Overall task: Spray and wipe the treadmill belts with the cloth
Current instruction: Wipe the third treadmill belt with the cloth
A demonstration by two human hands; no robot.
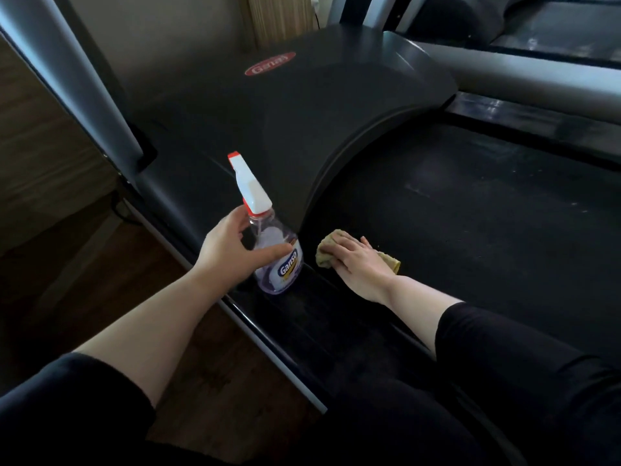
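Now 2 bare hands are at work on a big black treadmill. The left hand (232,250) holds a clear plastic spray bottle (277,260) with a white and red spray top. Its thumb lies across the front of the bottle and its fingers wrap round the back, so it has a firm hold. The bottle stands almost straight up on the shiny black side rail (302,317) at the left edge of the treadmill, just beside the front corner of the belt. It has a blue label, and clear liquid shows inside. The right hand (361,264) lies flat with straight fingers on a small crumpled yellow-green cloth (327,252) and presses it down. It is not curled round the cloth. The cloth is on the wide black treadmill belt (470,213), at the belt's front left corner, close to the bottle but not touching it. Just past both hands is the smooth dark curved motor cover (302,122) with a red oval logo (270,63) on top. A grey metal post (67,79) goes up at the left. Brown wooden floor (100,280) lies beside the rail. 1 more treadmill (554,38) sits at the far right.
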